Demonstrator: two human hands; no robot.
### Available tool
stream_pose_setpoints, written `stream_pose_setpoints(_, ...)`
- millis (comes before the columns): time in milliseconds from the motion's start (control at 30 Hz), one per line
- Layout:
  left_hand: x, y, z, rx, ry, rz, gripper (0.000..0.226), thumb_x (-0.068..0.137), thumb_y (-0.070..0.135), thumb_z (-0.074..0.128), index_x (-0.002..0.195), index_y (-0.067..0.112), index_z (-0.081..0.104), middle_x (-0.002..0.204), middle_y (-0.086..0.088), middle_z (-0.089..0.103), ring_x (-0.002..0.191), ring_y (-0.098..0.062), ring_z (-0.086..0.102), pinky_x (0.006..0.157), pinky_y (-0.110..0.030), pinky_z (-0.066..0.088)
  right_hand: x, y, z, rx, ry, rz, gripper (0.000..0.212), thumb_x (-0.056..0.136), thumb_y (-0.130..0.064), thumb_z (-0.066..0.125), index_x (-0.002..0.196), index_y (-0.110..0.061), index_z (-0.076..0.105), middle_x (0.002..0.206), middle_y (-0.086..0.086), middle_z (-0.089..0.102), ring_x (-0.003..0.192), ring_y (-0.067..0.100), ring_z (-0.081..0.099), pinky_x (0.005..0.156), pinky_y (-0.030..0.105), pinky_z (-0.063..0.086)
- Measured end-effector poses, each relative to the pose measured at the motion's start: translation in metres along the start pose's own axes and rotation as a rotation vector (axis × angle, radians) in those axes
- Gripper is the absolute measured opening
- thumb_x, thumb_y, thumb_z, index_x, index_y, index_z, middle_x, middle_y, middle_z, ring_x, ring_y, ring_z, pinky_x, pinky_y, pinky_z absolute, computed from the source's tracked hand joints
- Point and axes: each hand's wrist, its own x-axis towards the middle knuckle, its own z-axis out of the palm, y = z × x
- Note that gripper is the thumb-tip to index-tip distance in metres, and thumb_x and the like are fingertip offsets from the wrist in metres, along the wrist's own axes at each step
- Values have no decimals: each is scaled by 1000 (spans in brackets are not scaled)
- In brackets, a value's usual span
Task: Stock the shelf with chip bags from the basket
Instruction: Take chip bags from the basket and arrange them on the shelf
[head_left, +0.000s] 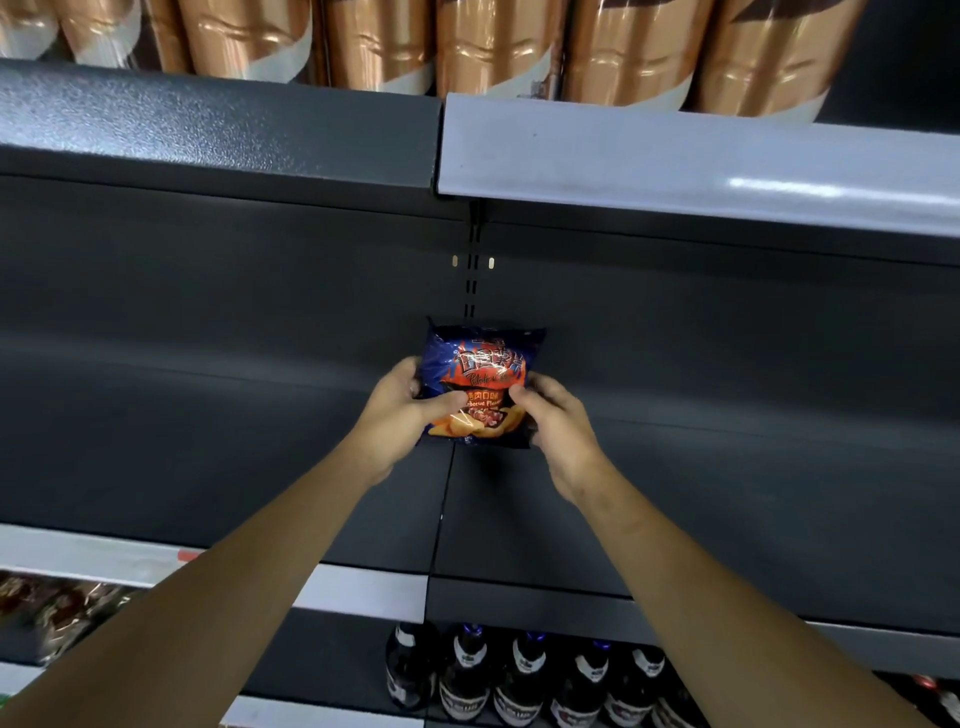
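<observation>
A blue chip bag (480, 364) with orange and red print stands upright at the back of the dark middle shelf (260, 467), against the back panel near the slotted upright. My left hand (402, 415) grips its left edge, thumb across the front. My right hand (553, 421) holds its right edge, thumb on the front. Both arms reach in from below. The basket is out of view.
Copper-coloured packages (493, 47) line the shelf above, behind a grey price rail (675, 161). Dark bottles (524, 675) stand on the shelf below, and wrapped goods (57, 608) lie at lower left. The rest of the middle shelf holds no other goods.
</observation>
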Motion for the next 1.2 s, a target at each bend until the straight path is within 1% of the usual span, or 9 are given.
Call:
stream_pose_setpoints(200,2,-8,-8,39,38,-21,34,88,10,73,119,8,59,111,-12,71,99,-21,72,88,-34,57,8,8,3,-14,46,8,39,94,-11,67,132,-13,60,123,8,68,116,23,65,107,43,50)
stream_pose_setpoints(367,6,-13,-20,80,77,-5,22,90,8,70,112,13,66,100,-1,75,90,-10,73,77,-20,55,12,11,10,-30,45,2,28,95,-5,66,121,-14,63,114,4,71,108,20,69,98,38,56)
stream_pose_setpoints(500,13,-21,-30,130,123,-44,28,91,9,69,118,14,64,106,2,73,93,-5,70,72,-12,52,21,20,23,-97,76,10,27,94,-4,67,119,-12,63,111,3,72,107,21,70,97,40,57)
stream_pose_setpoints(667,26,-26,-44,136,160,-95,19,92,4,62,104,19,65,98,-4,72,89,-16,68,72,-23,48,36,26,40,-165,120,15,23,94,-8,68,108,-25,61,98,-11,67,107,16,67,99,36,54)
stream_pose_setpoints(800,40,-27,-57,161,157,-106,20,92,2,59,94,21,66,85,-3,70,76,-13,64,69,-24,44,48,30,50,-221,122,25,36,95,-9,68,130,-12,60,94,-15,61,101,10,62,99,29,51)
stream_pose_setpoints(933,48,-33,-66,162,177,-140,25,92,-2,55,85,21,64,78,-5,65,73,-14,60,70,-27,46,59,36,57,-267,130,52,35,96,-8,66,130,-9,59,86,-18,59,89,4,61,99,29,51)
stream_pose_setpoints(1033,51,-42,-72,170,173,-173,19,94,-2,56,93,15,64,84,-4,64,78,-15,61,78,-28,48,65,42,64,-304,114,68,41,96,-8,67,135,-8,57,111,-2,68,107,15,63,104,34,51)
stream_pose_setpoints(1100,53,-49,-76,180,147,-183,18,94,3,59,106,15,64,94,-3,68,89,-17,64,91,-34,49,68,46,67,-323,121,74,45,96,-10,67,139,-8,55,129,6,64,117,19,61,107,34,48)
stream_pose_setpoints(1200,57,-54,-81,183,146,-181,20,95,7,62,105,24,62,109,-2,67,107,-19,63,99,-36,47,73,48,69,-338,137,78,47,96,-11,67,141,-9,54,133,7,63,123,21,60,108,32,47)
